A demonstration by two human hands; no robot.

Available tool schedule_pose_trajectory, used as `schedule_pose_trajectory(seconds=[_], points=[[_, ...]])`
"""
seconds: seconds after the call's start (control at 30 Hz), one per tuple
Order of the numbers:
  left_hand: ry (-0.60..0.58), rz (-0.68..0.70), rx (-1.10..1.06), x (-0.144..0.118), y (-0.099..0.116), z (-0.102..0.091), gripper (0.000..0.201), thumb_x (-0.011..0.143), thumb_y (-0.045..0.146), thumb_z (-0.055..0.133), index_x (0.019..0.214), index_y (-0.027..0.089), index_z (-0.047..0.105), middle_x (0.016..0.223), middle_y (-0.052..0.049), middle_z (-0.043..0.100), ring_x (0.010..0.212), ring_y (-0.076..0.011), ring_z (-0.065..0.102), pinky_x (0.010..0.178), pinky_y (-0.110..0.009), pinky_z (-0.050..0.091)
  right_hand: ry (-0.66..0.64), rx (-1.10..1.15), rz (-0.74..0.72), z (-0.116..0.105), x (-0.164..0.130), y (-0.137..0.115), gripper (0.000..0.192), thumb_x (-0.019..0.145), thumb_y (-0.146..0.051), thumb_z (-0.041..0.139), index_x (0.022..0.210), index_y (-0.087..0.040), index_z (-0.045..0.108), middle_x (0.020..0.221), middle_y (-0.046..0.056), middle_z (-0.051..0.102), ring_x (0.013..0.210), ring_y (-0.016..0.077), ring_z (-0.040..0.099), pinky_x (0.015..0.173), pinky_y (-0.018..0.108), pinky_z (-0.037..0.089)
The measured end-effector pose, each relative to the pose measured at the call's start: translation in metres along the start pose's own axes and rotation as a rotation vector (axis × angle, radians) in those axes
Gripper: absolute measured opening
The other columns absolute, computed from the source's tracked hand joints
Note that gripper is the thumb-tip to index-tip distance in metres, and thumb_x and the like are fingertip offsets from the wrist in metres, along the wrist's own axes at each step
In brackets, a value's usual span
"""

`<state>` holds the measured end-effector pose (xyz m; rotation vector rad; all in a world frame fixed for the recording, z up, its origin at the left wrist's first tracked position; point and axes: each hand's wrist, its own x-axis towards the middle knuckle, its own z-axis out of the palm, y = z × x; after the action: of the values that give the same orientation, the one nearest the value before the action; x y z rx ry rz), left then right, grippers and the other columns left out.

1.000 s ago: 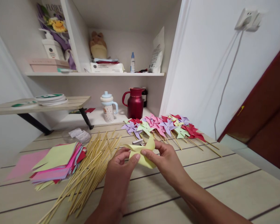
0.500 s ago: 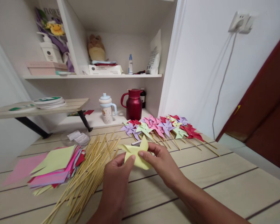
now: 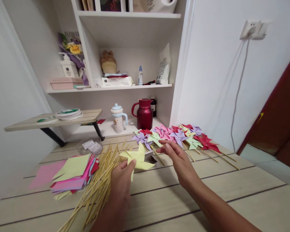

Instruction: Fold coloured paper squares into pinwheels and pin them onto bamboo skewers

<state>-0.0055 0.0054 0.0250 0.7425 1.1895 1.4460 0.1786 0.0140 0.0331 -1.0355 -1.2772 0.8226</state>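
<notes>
My left hand [image 3: 122, 175] pinches a pale yellow paper pinwheel [image 3: 140, 158] between thumb and fingers, its folded blades spread out. Off to the pinwheel's right, my right hand [image 3: 177, 158] is raised over the table, its fingers partly bent and apart, with nothing visible in them. Just behind the yellow pinwheel lies a small box with dark contents [image 3: 150, 158], partly hidden by the paper. Beyond my right hand, several finished pinwheels on sticks [image 3: 180, 137] lie in a pile of pink, purple, red, green and yellow.
Thin wooden sticks [image 3: 96, 185] lie in a loose heap left of my left hand. Beside them is a stack of coloured paper sheets [image 3: 73, 167]. A clear container [image 3: 90, 146], a baby-blue-lidded cup [image 3: 118, 120] and a red jug [image 3: 145, 116] stand farther back.
My right hand has let go of the yellow pinwheel and moved away to the right. The pinwheel's blades now show spread, held by my left hand alone. The view has tilted up.
</notes>
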Motion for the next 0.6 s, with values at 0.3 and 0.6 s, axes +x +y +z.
schedule_pose_trajectory(seconds=[0.3, 0.6], points=[[-0.087, 0.052, -0.105, 0.004, -0.002, -0.001, 0.031, 0.068, 0.030, 0.079, 0.095, 0.013, 0.075, 0.081, -0.006, 0.078, 0.084, -0.0218, 0.073, 0.082, -0.032, 0.053, 0.045, 0.019, 0.054, -0.003, 0.009, 0.017, 0.039, 0.090, -0.054, 0.054, 0.106, -0.021, 0.067, 0.086, 0.005, 0.072, 0.095, 0.0239, 0.062, 0.097, 0.040, 0.039], [-0.064, 0.024, -0.207, 0.014, -0.004, -0.008, 0.031, 0.070, 0.027, 0.079, 0.096, 0.010, 0.074, 0.086, -0.011, 0.078, 0.083, -0.0218, 0.073, 0.084, -0.033, 0.054, 0.005, -0.167, -0.018, -0.002, 0.016, 0.037, 0.034, 0.086, -0.046, 0.059, 0.103, -0.018, 0.068, 0.093, 0.008, 0.071, 0.091, 0.0247, 0.064, 0.085, 0.038, 0.048]])
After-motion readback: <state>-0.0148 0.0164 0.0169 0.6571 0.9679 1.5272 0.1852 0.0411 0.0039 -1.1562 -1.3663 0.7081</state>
